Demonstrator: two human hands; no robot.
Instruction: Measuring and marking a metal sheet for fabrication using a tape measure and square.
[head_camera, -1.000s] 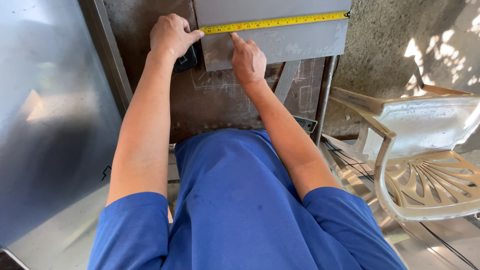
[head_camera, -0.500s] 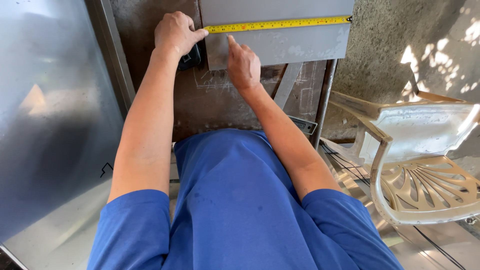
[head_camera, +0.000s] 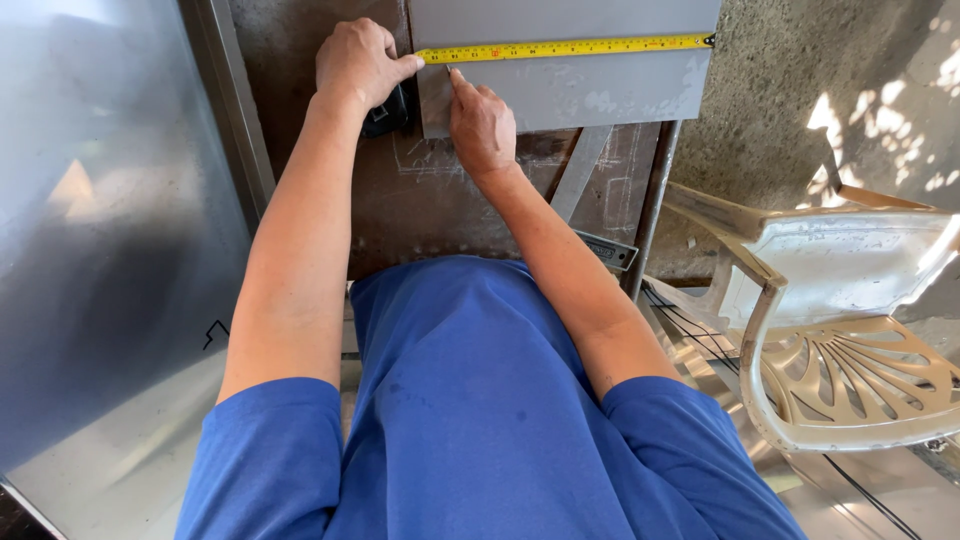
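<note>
Left hand (head_camera: 362, 62) clamped on black tape measure case (head_camera: 386, 112), yellow tape blade (head_camera: 565, 47) stretched across grey sheet-metal piece (head_camera: 580, 80) lying on rusty workbench (head_camera: 420, 210), right hand (head_camera: 481, 122) with fingers pinched together at the blade, beside white plastic chair (head_camera: 850, 330).

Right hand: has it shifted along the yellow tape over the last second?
No. The right hand stays just right of the tape's left end on the grey sheet; only the camera view drifts.
</note>
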